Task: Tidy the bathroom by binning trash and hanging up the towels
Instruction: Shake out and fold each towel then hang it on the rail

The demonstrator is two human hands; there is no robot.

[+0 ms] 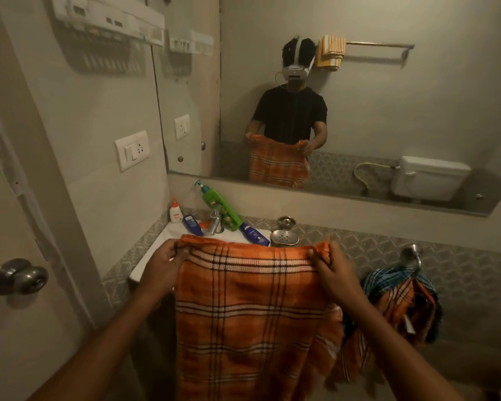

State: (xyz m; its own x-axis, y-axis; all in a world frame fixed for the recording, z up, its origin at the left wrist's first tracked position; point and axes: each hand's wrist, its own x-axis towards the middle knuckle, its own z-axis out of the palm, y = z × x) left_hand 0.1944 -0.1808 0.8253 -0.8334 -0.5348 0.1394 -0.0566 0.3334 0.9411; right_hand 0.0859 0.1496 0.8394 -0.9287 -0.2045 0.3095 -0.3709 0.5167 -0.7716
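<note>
Right now we are holding the orange plaid cotton towel (249, 322) spread out in front of us, our left hand (162, 267) pinching its top left corner and our right hand (334, 274) pinching its top right corner, fingers curled over the hem. We are keeping the corners well apart, probably so the cloth hangs flat and can be folded or draped neatly over a rail. Below our fingers the towel is dropping straight down in front of the white ceramic washbasin (154, 253).

Just beyond our fingertips, on the basin's back edge, a tall green pump bottle (220, 206), a small white bottle with an orange cap (175, 212), two dark blue tubes (193, 225) and a round steel soap dish (284, 237) are crowding the ledge, so we are judging that a careless swing forward could knock them. To the right of our right hand, a bunched blue-and-orange checked cloth (399, 302) is already hanging from a steel wall hook (412, 254), leaving little room there. In the wall mirror (388, 117), a long metal towel rail (379, 45) behind us is showing one yellow striped towel (330, 52) and plenty of free bar.
</note>
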